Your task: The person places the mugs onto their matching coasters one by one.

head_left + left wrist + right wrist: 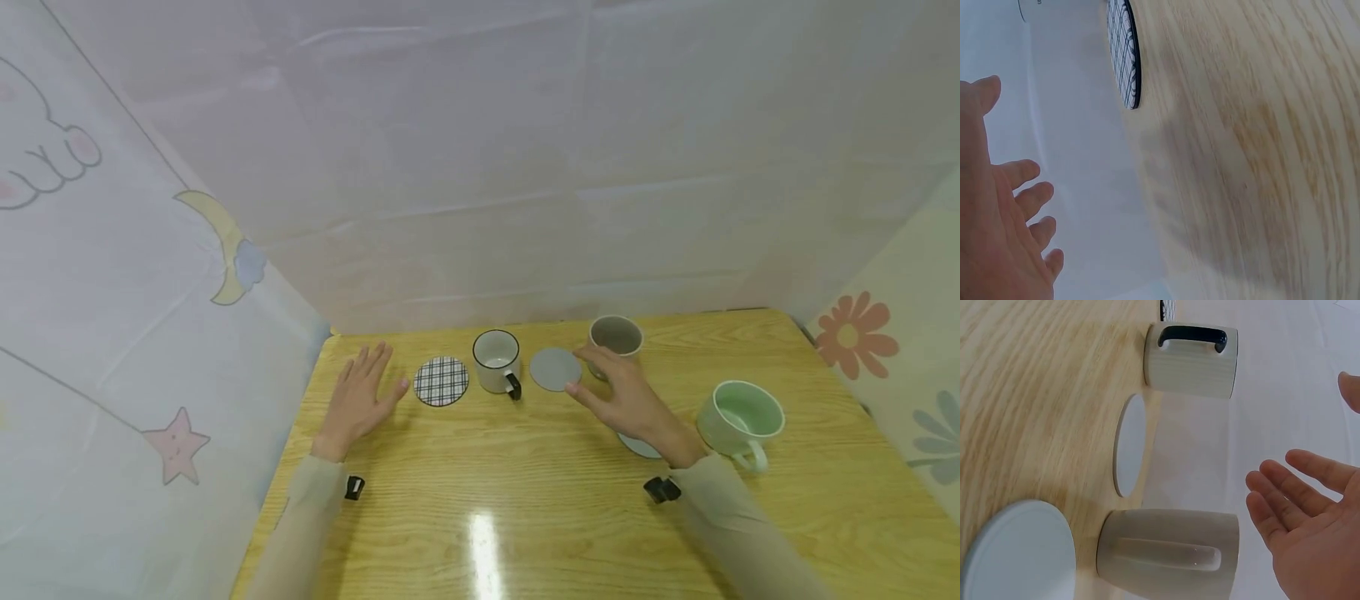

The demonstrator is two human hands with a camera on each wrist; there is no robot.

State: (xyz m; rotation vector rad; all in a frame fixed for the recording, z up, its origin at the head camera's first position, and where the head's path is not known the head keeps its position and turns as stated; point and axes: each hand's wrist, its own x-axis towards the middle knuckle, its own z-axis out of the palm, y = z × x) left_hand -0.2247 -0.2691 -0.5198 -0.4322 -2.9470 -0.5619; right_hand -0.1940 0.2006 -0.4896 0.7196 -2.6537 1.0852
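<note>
My left hand (360,402) hovers over the table's left side, fingers loosely extended and holding nothing. Just right of it lies a round plaid coaster (441,381), whose edge shows in the left wrist view. A white mug (491,371) with black rim and handle stands beside that coaster. Then comes a plain grey coaster (555,369). My right hand (630,404) is nearest a grey-brown mug (1169,550), partly covering it in the head view; in the right wrist view its spread fingers are apart from the mug. Another pale coaster (1022,556) is half hidden beneath the right wrist in the head view.
A light green mug (720,433) stands to the right of my right wrist, handle toward me. The wooden table (420,500) meets a pale cloth backdrop (450,208) at its back edge, with printed cloth on both sides.
</note>
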